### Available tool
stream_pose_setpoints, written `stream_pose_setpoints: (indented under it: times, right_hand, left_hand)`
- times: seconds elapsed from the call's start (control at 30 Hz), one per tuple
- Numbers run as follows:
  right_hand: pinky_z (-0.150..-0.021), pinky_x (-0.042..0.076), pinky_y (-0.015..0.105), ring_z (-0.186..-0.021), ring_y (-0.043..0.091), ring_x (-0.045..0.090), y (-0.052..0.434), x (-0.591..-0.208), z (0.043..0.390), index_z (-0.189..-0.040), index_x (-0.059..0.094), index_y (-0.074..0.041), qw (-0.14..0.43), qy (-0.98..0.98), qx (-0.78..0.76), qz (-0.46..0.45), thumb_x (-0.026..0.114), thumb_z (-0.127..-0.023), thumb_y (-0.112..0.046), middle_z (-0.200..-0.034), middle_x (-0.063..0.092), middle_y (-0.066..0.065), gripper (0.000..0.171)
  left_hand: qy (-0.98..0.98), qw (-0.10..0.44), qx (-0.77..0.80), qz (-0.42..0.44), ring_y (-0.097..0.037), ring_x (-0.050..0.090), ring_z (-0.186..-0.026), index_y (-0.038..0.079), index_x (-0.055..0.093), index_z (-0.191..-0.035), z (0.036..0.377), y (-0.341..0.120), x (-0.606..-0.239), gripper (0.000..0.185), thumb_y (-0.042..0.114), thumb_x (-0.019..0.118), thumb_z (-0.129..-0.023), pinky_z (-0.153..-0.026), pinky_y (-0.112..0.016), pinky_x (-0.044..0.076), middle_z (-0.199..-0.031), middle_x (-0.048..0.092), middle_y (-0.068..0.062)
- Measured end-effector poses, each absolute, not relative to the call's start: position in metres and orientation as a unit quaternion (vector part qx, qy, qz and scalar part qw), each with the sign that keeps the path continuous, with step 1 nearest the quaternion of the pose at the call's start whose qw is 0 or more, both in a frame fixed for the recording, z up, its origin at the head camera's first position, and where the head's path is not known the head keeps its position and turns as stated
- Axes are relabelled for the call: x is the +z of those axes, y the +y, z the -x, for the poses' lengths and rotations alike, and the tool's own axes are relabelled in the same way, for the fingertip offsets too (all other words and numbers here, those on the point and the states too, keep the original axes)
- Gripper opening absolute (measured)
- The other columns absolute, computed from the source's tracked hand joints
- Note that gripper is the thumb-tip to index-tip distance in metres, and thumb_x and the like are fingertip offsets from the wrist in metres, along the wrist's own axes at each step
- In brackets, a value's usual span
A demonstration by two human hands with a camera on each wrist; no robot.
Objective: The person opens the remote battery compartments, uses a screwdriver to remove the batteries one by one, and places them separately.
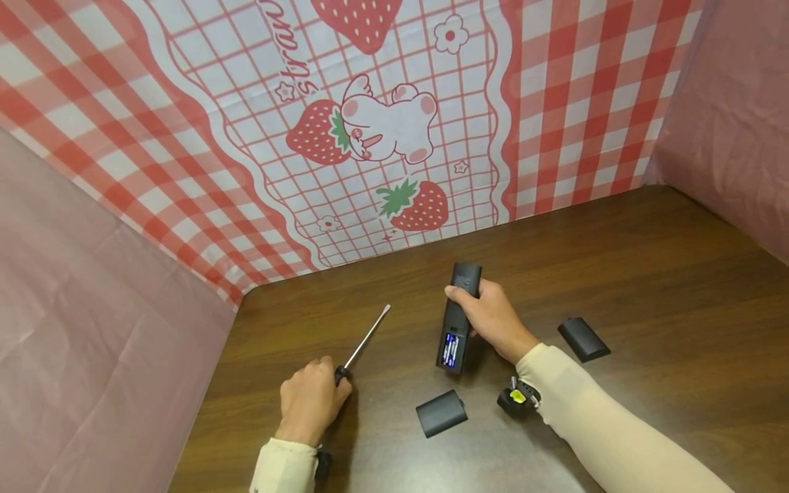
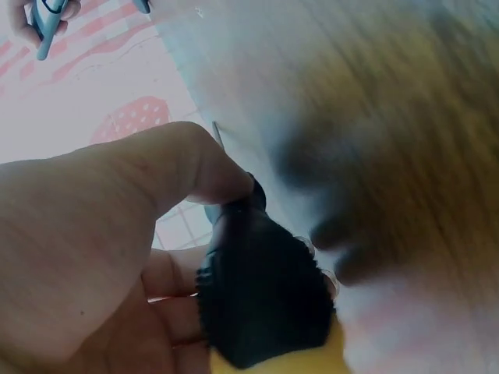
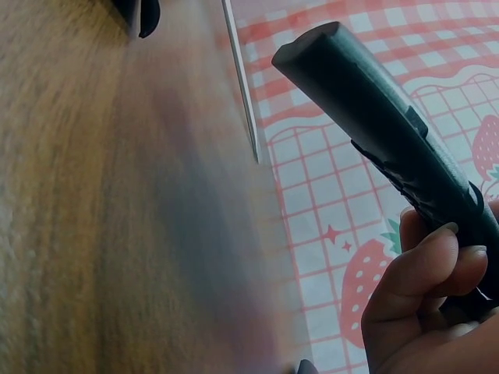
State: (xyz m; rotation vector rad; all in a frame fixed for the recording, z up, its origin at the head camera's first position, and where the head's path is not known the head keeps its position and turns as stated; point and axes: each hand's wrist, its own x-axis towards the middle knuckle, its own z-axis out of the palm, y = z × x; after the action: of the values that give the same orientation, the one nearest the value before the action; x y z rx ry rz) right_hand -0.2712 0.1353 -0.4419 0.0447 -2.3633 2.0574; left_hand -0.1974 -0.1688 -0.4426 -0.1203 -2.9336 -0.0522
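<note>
My left hand (image 1: 311, 397) grips a flat-tipped screwdriver (image 1: 368, 337) by its handle, the shaft pointing up and right. The left wrist view shows the black and yellow handle (image 2: 261, 288), with the thumb pressed along it near the shaft. In my right hand (image 1: 496, 316) is a black remote control (image 1: 459, 311), its back turned up and the thumb across it. The remote's battery compartment is uncovered, and blue-and-silver batteries (image 1: 451, 350) lie inside. From the right wrist, the remote (image 3: 366, 117) is seen along its side with fingers curled round it; its buttons are mostly hidden.
A black battery cover (image 1: 441, 413) lies on the wooden table (image 1: 382, 452) between the hands. A second black cover (image 1: 584, 339) rests right of my right hand. Behind the table hangs a red-and-white checked cloth (image 1: 573, 103), with pink cloth (image 1: 80, 329) at both sides.
</note>
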Motion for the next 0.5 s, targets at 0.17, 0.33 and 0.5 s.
stream_pose_setpoints:
  times: [0.17, 0.33, 0.5]
  right_hand:
    - [-0.052, 0.052, 0.039, -0.064, 0.021, 0.060, 0.1350, -0.4419, 0.2709, -0.112, 0.061, 0.004, 0.004, -0.754, 0.657, -0.015, 0.063, -0.097, -0.035, -0.085, 0.064, 0.016, 0.042]
    - [-0.052, 0.052, 0.039, -0.064, 0.021, 0.060, 0.1347, -0.4422, 0.2712, -0.110, 0.061, 0.005, 0.005, -0.753, 0.658, -0.014, 0.064, -0.097, -0.034, -0.084, 0.064, 0.016, 0.041]
    - [-0.050, 0.051, 0.038, -0.063, 0.021, 0.060, 0.1345, -0.4428, 0.2716, -0.110, 0.061, 0.005, 0.008, -0.753, 0.658, -0.015, 0.064, -0.097, -0.034, -0.083, 0.064, 0.015, 0.041]
  left_hand:
    - [-0.992, 0.116, -0.027, 0.046, -0.031, 0.058, -0.054, 0.011, 0.050, -0.069, 0.1976, -0.1715, -0.4446, 0.027, 0.022, 0.075, -0.073, -0.045, -0.047, 0.043, -0.065, 0.056, -0.006]
    - [-0.990, 0.124, -0.038, 0.051, -0.032, 0.058, -0.053, 0.011, 0.050, -0.068, 0.1973, -0.1745, -0.4448, 0.028, 0.020, 0.076, -0.072, -0.045, -0.047, 0.043, -0.064, 0.056, -0.007]
    - [-0.989, 0.131, -0.047, 0.056, -0.034, 0.059, -0.056, 0.009, 0.052, -0.070, 0.1968, -0.1779, -0.4457, 0.027, 0.019, 0.076, -0.074, -0.047, -0.048, 0.045, -0.065, 0.056, -0.007]
